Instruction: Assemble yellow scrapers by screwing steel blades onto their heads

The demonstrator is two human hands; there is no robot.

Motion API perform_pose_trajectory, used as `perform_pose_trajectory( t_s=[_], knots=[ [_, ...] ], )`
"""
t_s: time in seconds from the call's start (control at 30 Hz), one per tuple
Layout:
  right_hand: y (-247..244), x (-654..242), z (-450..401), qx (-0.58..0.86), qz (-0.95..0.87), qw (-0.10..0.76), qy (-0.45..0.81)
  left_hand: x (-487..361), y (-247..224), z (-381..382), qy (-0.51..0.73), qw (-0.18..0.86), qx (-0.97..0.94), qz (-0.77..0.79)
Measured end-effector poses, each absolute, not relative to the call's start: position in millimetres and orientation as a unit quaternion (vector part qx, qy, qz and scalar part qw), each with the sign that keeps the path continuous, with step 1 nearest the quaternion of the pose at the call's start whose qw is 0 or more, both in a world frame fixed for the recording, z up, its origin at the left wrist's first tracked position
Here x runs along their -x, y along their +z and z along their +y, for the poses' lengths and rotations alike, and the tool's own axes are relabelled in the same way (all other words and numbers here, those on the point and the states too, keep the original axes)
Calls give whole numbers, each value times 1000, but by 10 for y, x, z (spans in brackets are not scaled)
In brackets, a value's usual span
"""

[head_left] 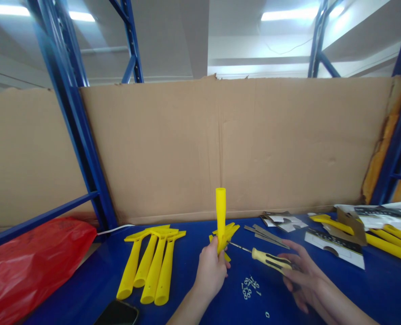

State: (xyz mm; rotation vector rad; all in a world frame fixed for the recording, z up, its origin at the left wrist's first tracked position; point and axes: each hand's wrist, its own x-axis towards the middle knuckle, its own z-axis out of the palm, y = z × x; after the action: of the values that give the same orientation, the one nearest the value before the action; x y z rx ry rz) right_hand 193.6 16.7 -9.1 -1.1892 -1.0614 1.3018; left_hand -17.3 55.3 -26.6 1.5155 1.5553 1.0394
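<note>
My left hand [211, 267] is closed around the lower part of a yellow plastic scraper handle [221, 210], whose hollow tube points up. In my right hand [301, 273] is a screwdriver [269, 259] with a cream and black grip, held at the grip's end by the fingers. Its shaft points left, and the tip meets or nearly meets the yellow handle near my left fingers; the exact contact is too small to tell. Behind my left hand lie more yellow parts [233, 229]. Small nuts and screws [249, 287] are scattered on the blue table between my hands.
Several yellow scrapers [149, 266] lie in a row at left, near a dark phone [117, 313] and a red plastic bag [34, 266]. Flat metal blades [268, 235] lie behind the screwdriver. Printed cards [335, 248] and more yellow handles [388, 246] are at right. A cardboard wall [159, 149] stands behind.
</note>
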Motion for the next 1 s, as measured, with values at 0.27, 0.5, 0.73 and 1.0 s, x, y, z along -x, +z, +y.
perform_pose_trajectory(
  t_s=[0.27, 0.5, 0.73, 1.0],
  knots=[
    [-142, -1934, 178, 528, -514, 459, 496, 182, -249, 559, 421, 369, -574, 598],
    [-127, -1926, 177, 539, -485, 487, 488, 191, -276, 560, 391, 328, -610, 606],
    [-271, -2000, 253, 509, -536, 449, 502, 189, -264, 570, 401, 355, -591, 603],
    [-146, -1938, 202, 508, -472, 510, 509, 173, -230, 549, 400, 353, -585, 612]
  ],
)
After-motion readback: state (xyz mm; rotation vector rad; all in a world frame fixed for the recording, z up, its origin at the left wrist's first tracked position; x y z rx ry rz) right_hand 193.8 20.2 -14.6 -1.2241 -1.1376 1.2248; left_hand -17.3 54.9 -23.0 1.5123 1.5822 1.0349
